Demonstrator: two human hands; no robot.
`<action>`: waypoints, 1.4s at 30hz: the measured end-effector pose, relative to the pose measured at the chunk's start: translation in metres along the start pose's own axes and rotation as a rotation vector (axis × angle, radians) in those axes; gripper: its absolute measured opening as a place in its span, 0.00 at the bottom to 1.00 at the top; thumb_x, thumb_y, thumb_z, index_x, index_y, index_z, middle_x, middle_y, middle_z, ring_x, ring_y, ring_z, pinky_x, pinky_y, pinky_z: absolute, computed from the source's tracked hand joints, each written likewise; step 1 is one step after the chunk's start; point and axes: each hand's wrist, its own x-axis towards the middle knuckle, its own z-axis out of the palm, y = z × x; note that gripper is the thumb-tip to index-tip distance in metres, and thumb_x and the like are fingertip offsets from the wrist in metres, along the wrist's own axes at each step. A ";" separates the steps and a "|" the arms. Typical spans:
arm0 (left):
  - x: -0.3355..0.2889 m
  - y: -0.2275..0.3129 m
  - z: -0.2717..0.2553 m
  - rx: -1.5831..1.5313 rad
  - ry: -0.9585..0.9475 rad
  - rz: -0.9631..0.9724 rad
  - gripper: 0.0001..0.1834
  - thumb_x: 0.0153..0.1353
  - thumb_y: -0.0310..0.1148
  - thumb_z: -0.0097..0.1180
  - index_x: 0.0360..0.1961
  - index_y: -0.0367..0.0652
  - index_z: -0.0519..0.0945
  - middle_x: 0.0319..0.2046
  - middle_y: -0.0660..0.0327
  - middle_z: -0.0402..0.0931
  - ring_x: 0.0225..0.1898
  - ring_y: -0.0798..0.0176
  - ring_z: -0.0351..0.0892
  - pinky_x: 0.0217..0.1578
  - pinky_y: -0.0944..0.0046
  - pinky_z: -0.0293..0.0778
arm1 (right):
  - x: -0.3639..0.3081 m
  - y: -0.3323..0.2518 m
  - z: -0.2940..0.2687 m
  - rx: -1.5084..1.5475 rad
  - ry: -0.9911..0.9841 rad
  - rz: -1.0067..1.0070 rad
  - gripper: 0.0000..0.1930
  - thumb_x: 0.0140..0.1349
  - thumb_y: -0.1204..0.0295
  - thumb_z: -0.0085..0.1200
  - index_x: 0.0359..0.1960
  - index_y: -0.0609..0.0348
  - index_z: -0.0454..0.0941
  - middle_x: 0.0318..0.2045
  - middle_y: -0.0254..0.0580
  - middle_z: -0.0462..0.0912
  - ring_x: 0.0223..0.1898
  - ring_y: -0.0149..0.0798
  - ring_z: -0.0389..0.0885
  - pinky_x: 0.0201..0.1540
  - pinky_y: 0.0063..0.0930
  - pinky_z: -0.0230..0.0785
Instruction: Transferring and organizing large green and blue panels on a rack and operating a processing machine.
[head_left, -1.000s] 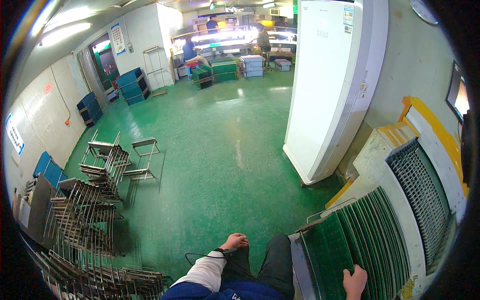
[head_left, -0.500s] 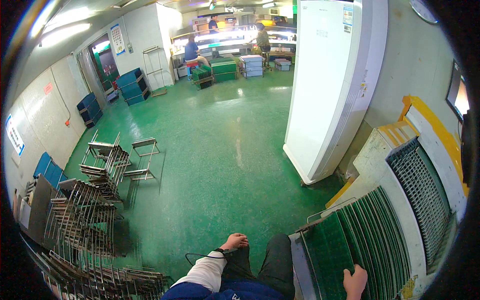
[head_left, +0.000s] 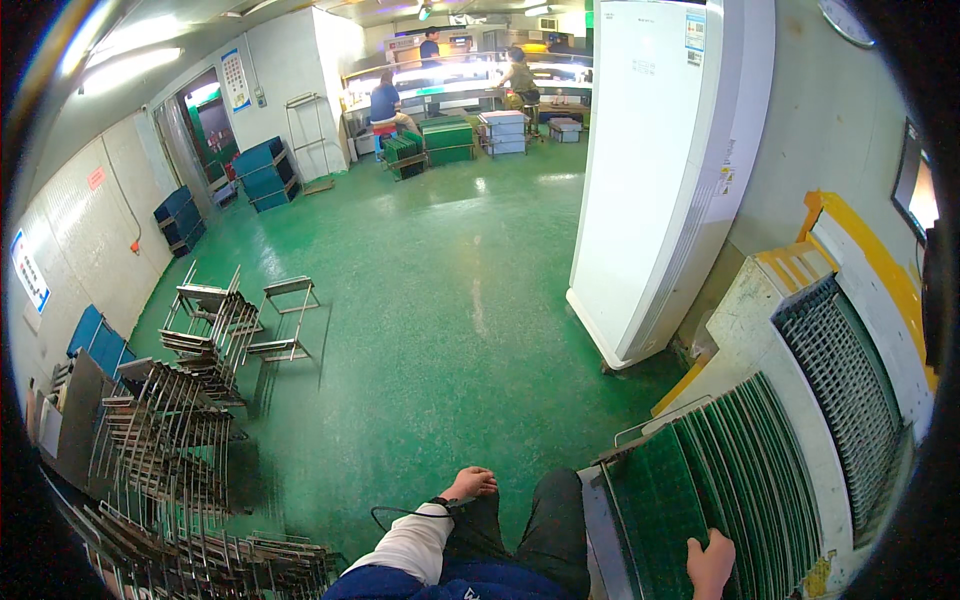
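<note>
My right hand is at the top edge of a green panel, which looks like a circuit board. Its thumb and fingers close on that edge. The panel leans at the front of a row of similar green panels standing on edge in a rack at my right. My left hand rests over my left thigh, holding nothing, its fingers loose. A dark cord loops by its wrist.
Stacked metal racks crowd the left, with a single metal frame beside them. A tall white cabinet and a machine with a slotted bed stand at right. People sit at a far lit bench behind stacked panels.
Both my hands stay in the same place, the right one still on the panel. At the far bench, the seated person on the right has shifted slightly to the left.
</note>
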 end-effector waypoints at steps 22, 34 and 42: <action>0.019 -0.013 -0.011 -0.018 -0.056 0.024 0.17 0.62 0.30 0.53 0.48 0.32 0.70 0.37 0.50 0.77 0.34 0.54 0.82 0.34 0.58 0.81 | -0.001 -0.004 -0.004 0.050 -0.020 0.023 0.14 0.43 0.71 0.61 0.29 0.68 0.75 0.26 0.60 0.77 0.34 0.62 0.75 0.38 0.49 0.66; 0.007 -0.006 -0.002 0.010 -0.030 0.022 0.16 0.62 0.30 0.54 0.47 0.32 0.71 0.36 0.50 0.77 0.33 0.55 0.81 0.33 0.60 0.80 | -0.002 -0.002 -0.002 0.061 0.018 0.006 0.14 0.44 0.70 0.61 0.30 0.67 0.76 0.27 0.60 0.77 0.36 0.61 0.75 0.40 0.49 0.66; 0.008 -0.005 -0.007 0.001 -0.056 0.002 0.14 0.62 0.30 0.53 0.46 0.32 0.71 0.35 0.50 0.77 0.34 0.54 0.81 0.33 0.59 0.80 | -0.002 -0.002 -0.001 0.042 0.003 -0.011 0.13 0.44 0.70 0.61 0.30 0.66 0.76 0.27 0.60 0.77 0.35 0.61 0.75 0.39 0.49 0.66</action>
